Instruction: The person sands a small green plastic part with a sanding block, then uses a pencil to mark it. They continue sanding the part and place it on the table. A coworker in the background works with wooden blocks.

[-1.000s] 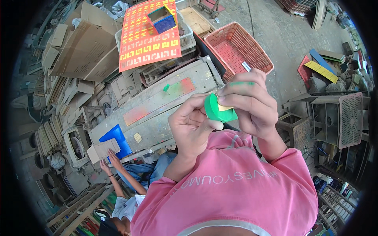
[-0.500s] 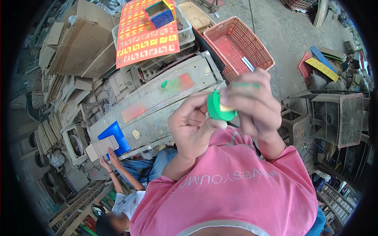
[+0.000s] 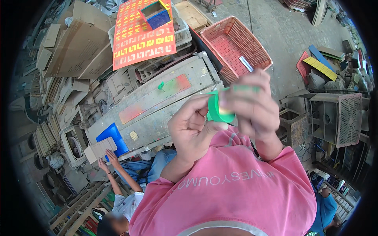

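My left hand point(image 3: 191, 124) holds a hollow green ring-shaped piece point(image 3: 213, 107) between thumb and fingers, raised in front of my chest. My right hand point(image 3: 256, 106) is closed and smeared by motion, with a green mark across its fingers. Its fingertips pinch a small pale yellow piece point(image 3: 222, 105) against the inside of the ring; what kind of piece it is I cannot make out. Just beyond the right hand shows a thin whitish stick point(image 3: 246, 63); whether it is held or lies in the crate behind, I cannot tell.
A paint-stained bench point(image 3: 157, 108) carries a small green piece point(image 3: 161, 85). Behind stand a red plastic crate point(image 3: 262, 55) and an orange stencilled sheet point(image 3: 143, 59) with a blue box point(image 3: 159, 19) on it. At left, a co-worker's hands point(image 3: 108, 160) hold a beige board over a blue panel point(image 3: 118, 137).
My right hand keeps moving slightly at the green ring, which is turned a little. The whole view has shifted slightly. At the lower right, a person in blue shows more.
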A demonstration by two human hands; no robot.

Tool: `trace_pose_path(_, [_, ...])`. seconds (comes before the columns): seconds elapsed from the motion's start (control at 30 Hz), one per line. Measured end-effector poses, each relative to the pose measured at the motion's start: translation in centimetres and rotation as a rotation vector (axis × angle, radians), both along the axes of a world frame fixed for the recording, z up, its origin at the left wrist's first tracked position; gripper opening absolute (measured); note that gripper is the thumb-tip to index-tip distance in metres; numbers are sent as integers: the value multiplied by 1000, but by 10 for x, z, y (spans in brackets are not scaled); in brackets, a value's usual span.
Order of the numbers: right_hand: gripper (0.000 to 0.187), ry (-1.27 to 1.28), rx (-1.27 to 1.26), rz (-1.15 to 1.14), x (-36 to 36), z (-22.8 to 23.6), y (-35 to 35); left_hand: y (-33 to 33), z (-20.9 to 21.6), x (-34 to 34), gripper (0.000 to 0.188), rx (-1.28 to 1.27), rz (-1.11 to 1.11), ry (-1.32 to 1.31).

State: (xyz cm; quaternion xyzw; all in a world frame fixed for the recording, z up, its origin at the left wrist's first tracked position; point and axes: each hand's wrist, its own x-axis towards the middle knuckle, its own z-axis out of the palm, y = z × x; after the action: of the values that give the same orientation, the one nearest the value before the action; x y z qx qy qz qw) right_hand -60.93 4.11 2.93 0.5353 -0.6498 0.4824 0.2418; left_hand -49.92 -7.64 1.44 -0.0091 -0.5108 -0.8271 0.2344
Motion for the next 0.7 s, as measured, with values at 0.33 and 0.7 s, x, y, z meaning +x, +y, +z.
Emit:
trace_pose_path(0.33, [32, -35, 19, 60, 6, 7, 5, 0, 0, -4, 40, -17, -15, -11])
trace_pose_path(0.7, [30, 9, 33, 36, -2, 5, -1, -3, 3, 1, 42, -3, -62, -37])
